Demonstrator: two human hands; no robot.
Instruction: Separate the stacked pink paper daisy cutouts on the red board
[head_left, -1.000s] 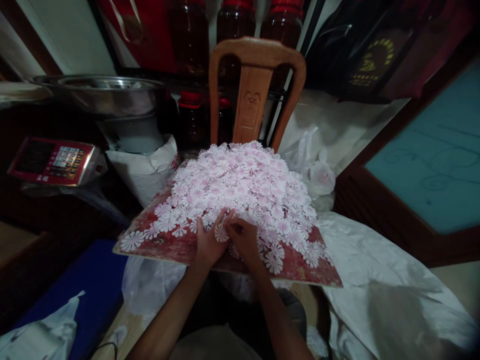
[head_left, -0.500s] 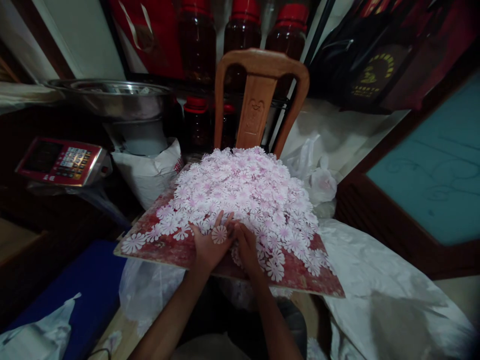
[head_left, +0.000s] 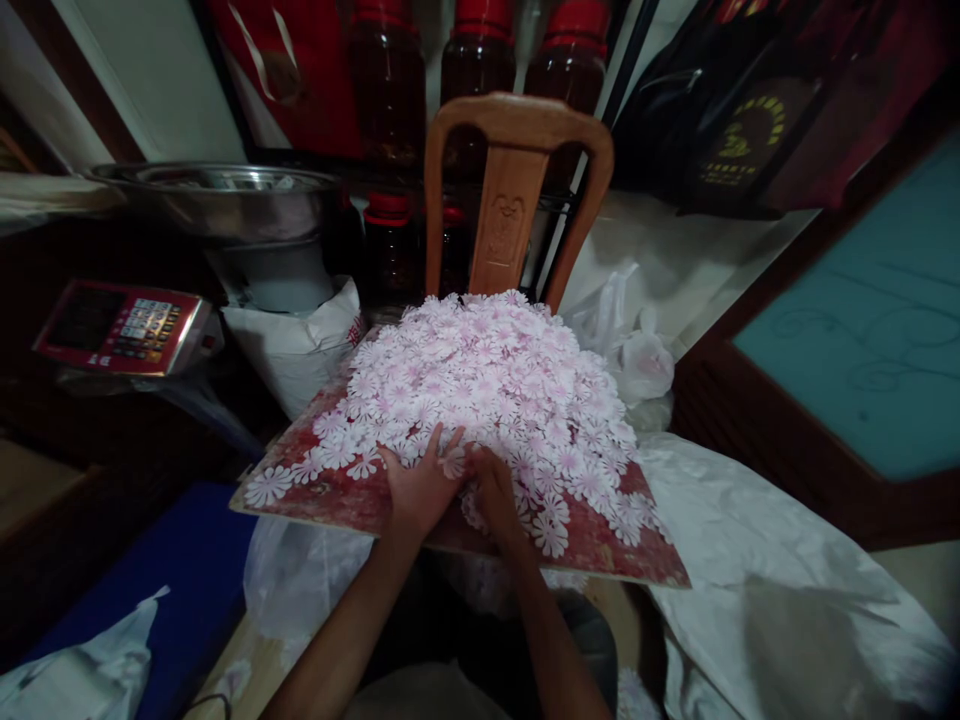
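A large heap of white flower-shaped cutouts with pink centres (head_left: 487,370) covers most of a worn red board (head_left: 337,505). My left hand (head_left: 421,490) lies at the heap's front edge, thumb stretched out to the side and fingers spread. One flower cutout (head_left: 452,461) sits over the left fingers, its right edge meeting the fingertips of my right hand (head_left: 496,492). The right fingers are curled and pinched together there; their tips are partly hidden. Loose cutouts lie around both hands, among them a single flower (head_left: 268,486) at the board's left corner.
Behind the heap rises a wooden chair back (head_left: 510,200). To the left are a red-panelled scale (head_left: 120,328), a steel basin (head_left: 240,205) and a white sack (head_left: 300,345). White sheeting (head_left: 750,570) spreads at right; a plastic bag (head_left: 300,575) hangs below the board.
The single flower cutout over my left hand has shifted slightly right and away from me, up against the right fingertips. My right hand has turned a little; the heap looks the same.
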